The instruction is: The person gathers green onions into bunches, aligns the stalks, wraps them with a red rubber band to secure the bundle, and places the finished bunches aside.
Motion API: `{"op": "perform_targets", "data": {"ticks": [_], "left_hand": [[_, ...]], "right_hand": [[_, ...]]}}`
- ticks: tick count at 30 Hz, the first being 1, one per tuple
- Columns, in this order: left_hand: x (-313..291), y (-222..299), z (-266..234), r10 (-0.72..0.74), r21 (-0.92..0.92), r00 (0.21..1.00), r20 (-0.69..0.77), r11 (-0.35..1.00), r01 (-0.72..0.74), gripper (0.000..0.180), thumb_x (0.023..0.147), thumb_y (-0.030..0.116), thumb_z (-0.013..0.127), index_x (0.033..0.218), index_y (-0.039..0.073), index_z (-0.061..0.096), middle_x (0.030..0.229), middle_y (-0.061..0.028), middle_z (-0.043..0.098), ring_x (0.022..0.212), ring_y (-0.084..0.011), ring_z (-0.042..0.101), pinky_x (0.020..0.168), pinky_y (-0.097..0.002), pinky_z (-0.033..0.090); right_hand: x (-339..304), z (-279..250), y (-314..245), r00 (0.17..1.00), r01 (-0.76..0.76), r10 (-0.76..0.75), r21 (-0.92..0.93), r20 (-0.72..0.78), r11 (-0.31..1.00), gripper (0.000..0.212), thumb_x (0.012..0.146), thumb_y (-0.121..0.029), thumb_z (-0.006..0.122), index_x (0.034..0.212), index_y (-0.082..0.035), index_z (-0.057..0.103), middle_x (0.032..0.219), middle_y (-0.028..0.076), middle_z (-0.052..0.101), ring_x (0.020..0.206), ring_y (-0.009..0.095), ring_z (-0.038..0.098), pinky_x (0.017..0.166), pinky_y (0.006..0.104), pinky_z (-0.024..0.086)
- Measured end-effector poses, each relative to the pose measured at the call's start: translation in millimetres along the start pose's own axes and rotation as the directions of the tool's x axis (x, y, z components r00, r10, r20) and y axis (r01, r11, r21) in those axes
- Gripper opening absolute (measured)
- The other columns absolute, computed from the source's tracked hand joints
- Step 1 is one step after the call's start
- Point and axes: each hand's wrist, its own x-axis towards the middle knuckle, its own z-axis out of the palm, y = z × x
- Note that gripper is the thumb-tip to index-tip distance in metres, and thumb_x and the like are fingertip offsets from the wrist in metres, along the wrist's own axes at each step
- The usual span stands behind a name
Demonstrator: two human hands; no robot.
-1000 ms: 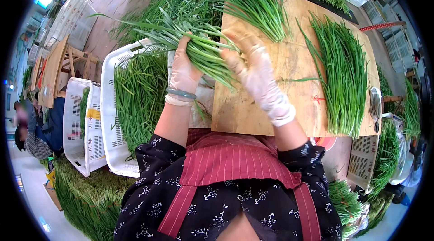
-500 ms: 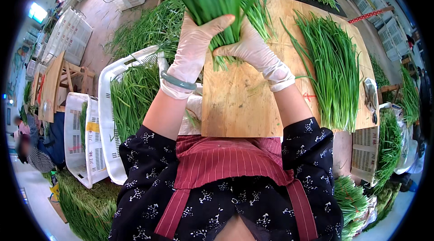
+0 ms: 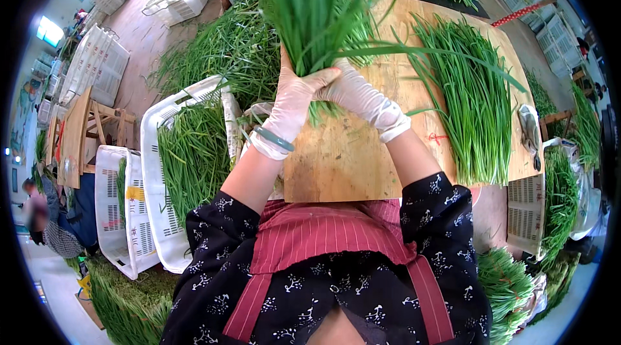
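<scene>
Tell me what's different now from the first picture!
The bunch of chives was tilted sideways, leaves toward the left; now its leaves point to the top of the picture. The left hand still holds it, and the right hand, before at the stems, now wraps around it too. The chives pile still lies on the right side of the wooden board.

The laid-out leaves (image 3: 467, 102) look smooth, the board (image 3: 343, 173) matt wood, the crate (image 3: 151, 173) plastic, the apron (image 3: 330, 235) cloth.
</scene>
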Motion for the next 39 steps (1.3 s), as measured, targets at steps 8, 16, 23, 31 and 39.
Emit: {"op": "perform_targets", "data": {"ticks": [8,16,23,31,39], "left_hand": [[9,-6,-24,-0.498,-0.452,0.861,-0.104,0.795,0.405,0.023,0.080,0.014,0.065,0.101,0.007,0.059,0.093,-0.0057,0.063,0.081,-0.0222,0.061,0.074,-0.0369,0.051],[0,-40,-51,-0.638,-0.524,0.765,-0.090,0.683,0.508,0.017,0.080,0.015,0.066,0.093,0.006,0.058,0.085,-0.0073,0.062,0.070,-0.0233,0.061,0.066,-0.0384,0.053],[-11,-48,-43,-0.489,-0.423,0.864,-0.119,0.812,0.402,0.012,0.081,0.013,0.063,0.090,0.007,0.057,0.083,-0.0066,0.061,0.069,-0.0226,0.061,0.064,-0.0356,0.053],[-20,-40,-35,-0.504,-0.629,0.862,-0.064,0.691,0.357,0.023,0.088,0.020,0.055,0.105,0.004,0.055,0.095,-0.0111,0.062,0.084,-0.0274,0.061,0.075,-0.0418,0.051],[-40,-4,-50,-0.576,-0.470,0.815,0.064,0.703,0.533,0.048,0.084,0.039,0.060,0.117,0.008,0.045,0.114,-0.0096,0.050,0.107,-0.0288,0.049,0.094,-0.0418,0.039]], "right_hand": [[-1,-7,16,0.990,0.116,-0.061,-0.491,0.127,0.863,0.073,0.085,-0.041,0.055,0.134,0.005,0.027,0.116,0.029,0.051,0.106,0.035,0.052,0.089,0.0362,0.041],[-33,-10,38,0.974,-0.225,0.224,-0.137,-0.027,0.965,0.045,0.086,-0.016,0.053,0.127,-0.002,0.046,0.107,0.008,0.062,0.097,0.014,0.056,0.083,0.0242,0.042],[-40,1,6,0.844,-0.500,0.528,-0.220,0.089,0.837,0.049,0.089,-0.035,0.050,0.127,-0.004,0.046,0.105,0.008,0.062,0.097,0.016,0.056,0.083,0.0274,0.043],[-51,43,41,0.920,-0.389,0.376,-0.145,-0.111,0.910,0.073,0.062,-0.018,0.076,0.122,0.000,0.037,0.084,0.011,0.061,0.064,0.016,0.060,0.056,0.0280,0.049],[-16,-26,4,0.953,-0.261,0.302,-0.419,0.032,0.870,0.074,0.062,-0.012,0.065,0.128,0.004,0.035,0.084,0.011,0.061,0.067,0.019,0.060,0.061,0.0320,0.049]]}}
